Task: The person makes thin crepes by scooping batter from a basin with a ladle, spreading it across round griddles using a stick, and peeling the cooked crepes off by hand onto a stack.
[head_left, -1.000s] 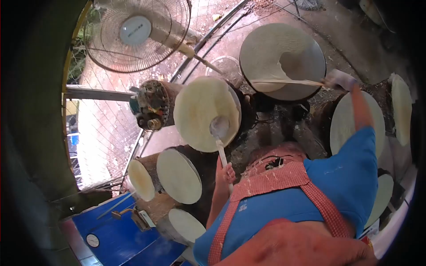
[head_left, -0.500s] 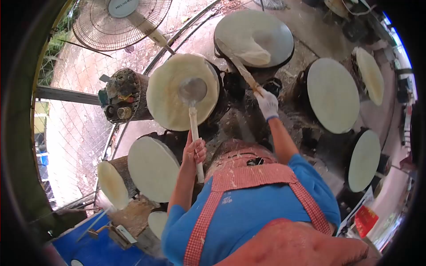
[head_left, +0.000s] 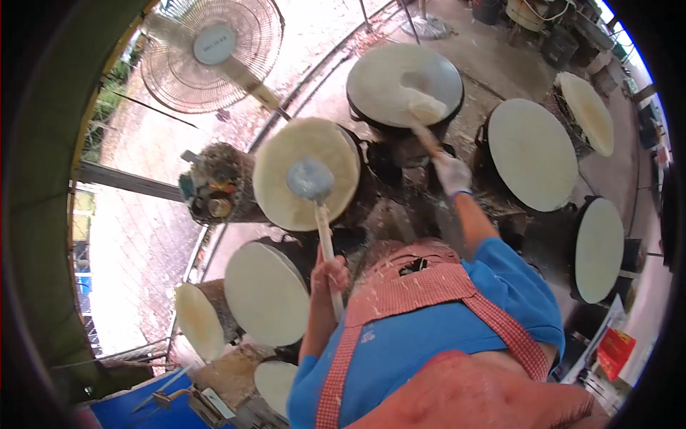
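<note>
My bare left hand (head_left: 329,274) grips the pale handle of a ladle (head_left: 311,179). The ladle's round metal bowl is over the pale flat sheet (head_left: 279,161) on the left griddle; I cannot tell whether it touches. My right hand (head_left: 452,174), in a white glove, is closed round a wooden stick (head_left: 426,139), blurred by motion. The stick's far end meets a soft lump of pale dough (head_left: 426,105) on the far griddle (head_left: 375,79). A pale, smeared film covers much of that griddle, with a greyer patch near the lump.
More round griddles with pale sheets stand around me, including a right one (head_left: 532,154), a far right one (head_left: 599,250) and a left one (head_left: 264,293). A fan (head_left: 214,46) stands at upper left, beyond a cluttered drum (head_left: 218,182). A blue surface (head_left: 143,404) lies lower left.
My right hand has moved the stick so its end now reaches the dough lump, which sits nearer the griddle's right side. The ladle stays over the left griddle. The whole view has shifted.
</note>
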Demonstrator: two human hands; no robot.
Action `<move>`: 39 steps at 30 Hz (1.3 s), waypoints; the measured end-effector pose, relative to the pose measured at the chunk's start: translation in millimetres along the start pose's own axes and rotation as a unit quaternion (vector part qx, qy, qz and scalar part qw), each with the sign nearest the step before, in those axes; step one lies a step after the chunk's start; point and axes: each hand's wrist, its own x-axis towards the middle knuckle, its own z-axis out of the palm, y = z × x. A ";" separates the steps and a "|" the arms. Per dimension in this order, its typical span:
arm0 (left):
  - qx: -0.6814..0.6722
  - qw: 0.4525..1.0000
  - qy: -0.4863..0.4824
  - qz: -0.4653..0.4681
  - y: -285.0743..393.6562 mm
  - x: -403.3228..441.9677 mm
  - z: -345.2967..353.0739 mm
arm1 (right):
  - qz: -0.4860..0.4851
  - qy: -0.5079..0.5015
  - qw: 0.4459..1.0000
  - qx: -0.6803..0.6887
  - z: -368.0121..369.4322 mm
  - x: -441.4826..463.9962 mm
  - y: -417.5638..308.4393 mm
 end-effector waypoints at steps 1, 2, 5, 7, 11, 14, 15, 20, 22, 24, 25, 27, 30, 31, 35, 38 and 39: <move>-0.031 0.999 -0.045 -0.001 -3.0 -0.8 -9.1 | 0.069 -0.086 0.993 -0.037 -19.9 11.2 14.7; -0.065 0.994 -0.089 -0.006 -3.6 0.8 -15.9 | 0.060 -0.037 0.997 -0.032 -24.0 18.2 37.2; -0.117 0.989 -0.088 -0.032 -9.2 8.2 -33.2 | 0.027 0.078 0.991 0.108 -26.3 38.3 -0.1; -0.147 0.985 -0.078 -0.052 -18.0 18.7 -28.6 | -0.050 0.071 0.988 0.128 7.9 40.5 -11.4; -0.111 0.990 -0.040 -0.074 -13.0 31.2 -30.4 | 0.032 0.000 0.999 0.024 -16.3 15.1 16.7; -0.102 0.991 -0.002 -0.084 -11.9 31.7 -22.0 | 0.029 0.057 0.996 0.064 -25.8 58.4 61.8; -0.112 0.989 0.035 -0.085 -13.8 33.3 -19.2 | 0.055 0.066 0.994 0.073 -30.6 69.6 43.9; -0.183 0.964 0.152 -0.116 -14.2 49.7 -6.2 | -0.034 -0.056 0.998 -0.003 -6.7 15.3 9.8; -0.071 0.986 0.048 -0.146 -11.4 48.6 -43.3 | 0.034 -0.018 0.998 0.042 -3.6 6.5 48.3; -0.103 0.983 0.013 -0.155 -9.5 55.5 -33.1 | 0.050 0.079 0.992 0.089 -19.3 45.9 70.9; -0.088 0.980 0.100 -0.149 -8.7 59.0 -23.3 | 0.066 0.068 0.991 0.091 -15.2 71.4 78.1; -0.068 0.966 0.199 -0.148 -13.0 78.7 -6.4 | 0.099 0.068 0.988 0.101 -32.4 115.8 38.0; -0.077 0.952 0.226 -0.191 -11.5 99.2 -7.4 | -0.043 0.047 0.997 0.030 -27.2 64.9 27.0; -0.071 0.955 0.214 -0.190 -11.0 104.9 -14.7 | -0.003 0.013 1.000 0.015 -29.1 31.9 33.1; -0.175 0.945 0.197 -0.194 -12.7 98.0 -25.4 | 0.070 0.102 0.987 0.098 -12.3 58.9 85.2; -0.153 0.949 0.201 -0.189 -15.0 99.7 -19.5 | 0.075 0.046 0.984 0.152 -23.8 202.3 69.2; -0.155 0.950 0.203 -0.181 -16.5 95.0 -18.8 | 0.110 0.028 0.985 0.130 -14.8 246.0 72.6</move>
